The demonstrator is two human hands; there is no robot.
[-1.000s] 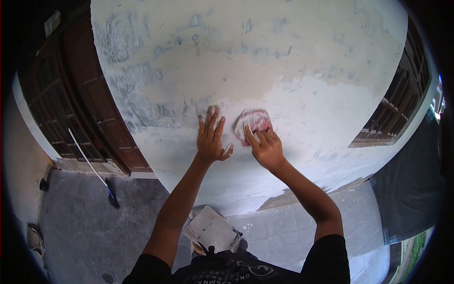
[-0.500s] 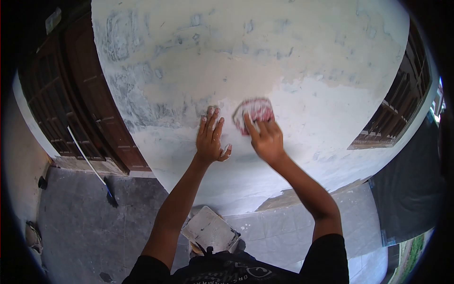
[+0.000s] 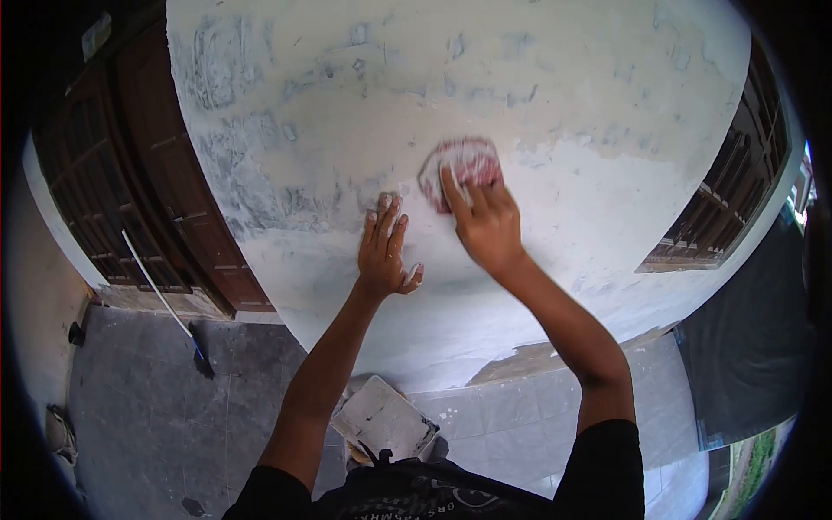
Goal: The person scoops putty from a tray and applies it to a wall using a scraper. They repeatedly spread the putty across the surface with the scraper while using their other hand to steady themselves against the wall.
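A wall (image 3: 347,130) with white and cream patches and grey smears fills the middle of the head view. My left hand (image 3: 383,250) lies against it with fingers spread, white stuff on the fingertips and thumb, and holds nothing. To its right and a bit higher, my right hand (image 3: 487,217) presses a red and white cloth-like pad (image 3: 475,160) to the wall, the index finger stretched over it. The pad is slightly blurred. Its underside is hidden.
Below the wall, near my body, stands a whitish tray-like container (image 3: 386,416). At the left, a broom (image 3: 160,290) leans by brown doors (image 3: 191,173). A barred window (image 3: 737,182) and a dark sheet (image 3: 745,329) are at the right.
My right hand has moved up the wall with the pad. My left hand has stayed almost in place.
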